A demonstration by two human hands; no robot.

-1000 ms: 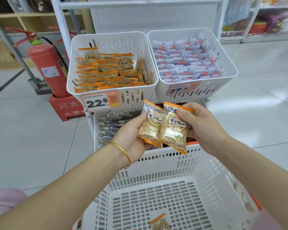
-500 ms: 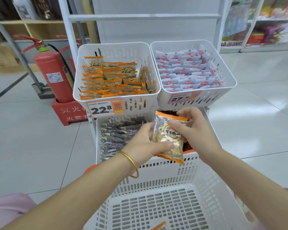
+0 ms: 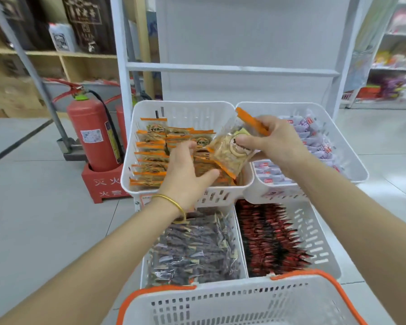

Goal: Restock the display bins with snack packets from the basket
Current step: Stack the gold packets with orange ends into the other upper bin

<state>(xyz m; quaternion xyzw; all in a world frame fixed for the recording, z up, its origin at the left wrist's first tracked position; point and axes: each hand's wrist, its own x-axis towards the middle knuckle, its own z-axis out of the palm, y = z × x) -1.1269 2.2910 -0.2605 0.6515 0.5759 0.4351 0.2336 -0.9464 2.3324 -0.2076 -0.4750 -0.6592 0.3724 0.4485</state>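
Observation:
My right hand (image 3: 274, 141) pinches a clear snack packet with orange ends (image 3: 230, 151), tilted above the right side of the upper left white display bin (image 3: 223, 195). That bin holds several rows of the same orange-edged packets (image 3: 152, 158). My left hand (image 3: 185, 172), with a gold bangle on the wrist, reaches into the bin and rests on the stacked packets, fingers spread. The white basket with an orange rim (image 3: 242, 303) is at the bottom edge; its inside is out of view.
The upper right bin (image 3: 352, 165) holds white packets. Below are a bin of dark packets (image 3: 192, 252) and a bin of red packets (image 3: 272, 240). A red fire extinguisher (image 3: 92, 134) stands on the floor at left. White shelf uprights rise behind the bins.
Both hands moved up from the basket to the upper left bin. My left hand let go of the packets and now lies on the stock; my right hand carries a packet.

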